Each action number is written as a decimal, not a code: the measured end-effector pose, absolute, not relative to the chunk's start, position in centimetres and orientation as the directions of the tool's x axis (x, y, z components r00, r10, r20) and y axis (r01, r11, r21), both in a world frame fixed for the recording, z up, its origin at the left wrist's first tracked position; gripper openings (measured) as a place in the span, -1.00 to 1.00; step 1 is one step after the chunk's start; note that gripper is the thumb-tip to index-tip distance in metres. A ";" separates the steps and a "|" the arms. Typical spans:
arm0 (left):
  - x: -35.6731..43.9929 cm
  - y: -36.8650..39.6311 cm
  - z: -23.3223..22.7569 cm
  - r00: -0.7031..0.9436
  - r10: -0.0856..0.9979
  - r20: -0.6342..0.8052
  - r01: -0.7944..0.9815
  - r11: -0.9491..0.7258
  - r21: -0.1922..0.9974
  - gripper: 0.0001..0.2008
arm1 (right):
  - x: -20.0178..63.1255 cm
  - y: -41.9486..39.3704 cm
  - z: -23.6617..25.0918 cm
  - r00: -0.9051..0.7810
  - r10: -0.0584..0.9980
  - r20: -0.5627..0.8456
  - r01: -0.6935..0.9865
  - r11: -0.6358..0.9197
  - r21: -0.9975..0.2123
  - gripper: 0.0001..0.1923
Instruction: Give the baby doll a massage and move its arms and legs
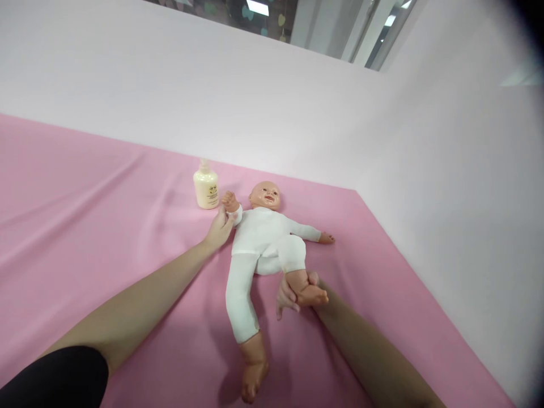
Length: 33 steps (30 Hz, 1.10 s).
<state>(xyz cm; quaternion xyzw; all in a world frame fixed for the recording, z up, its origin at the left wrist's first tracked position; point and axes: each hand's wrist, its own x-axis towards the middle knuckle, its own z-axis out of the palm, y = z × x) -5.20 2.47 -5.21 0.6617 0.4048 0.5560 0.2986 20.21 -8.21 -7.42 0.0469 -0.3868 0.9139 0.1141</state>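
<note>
Pink sheet, pale walls

A pink cloth [85, 215] covers the surface, creased. Plain pale walls [255, 102] meet at a corner; above, glass panes [323, 28] show ceiling lights [257, 7].

Pink cloth-covered surface [85, 226], softly creased, meeting a white wall along its far edge and right edge. Baby doll [263, 238] in white clothing lying face up on the pink cloth, arms spread, one leg stretched straight, the other bent. Cream lotion bottle [206, 190] standing upright just beside the doll's head, on the side of its raised fist, nearer the far wall.
</note>
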 end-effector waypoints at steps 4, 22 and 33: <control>-5.0 2.2 -4.8 0.168 0.809 0.563 0.301 -0.586 0.752 -0.54 | 19.6 -8.1 -5.7 -0.892 0.287 0.348 -0.448 -0.652 -0.611 -0.51; -4.8 0.8 -3.0 0.536 0.561 0.631 0.430 -0.824 0.368 -0.59 | 19.2 -7.9 -4.0 -0.815 0.574 0.084 -0.520 -0.659 -0.544 -0.53; -4.9 0.8 -3.2 0.529 0.588 0.612 0.444 -0.806 0.392 -0.57 | 19.2 -7.9 -4.0 -0.815 0.575 0.075 -0.519 -0.665 -0.537 -0.55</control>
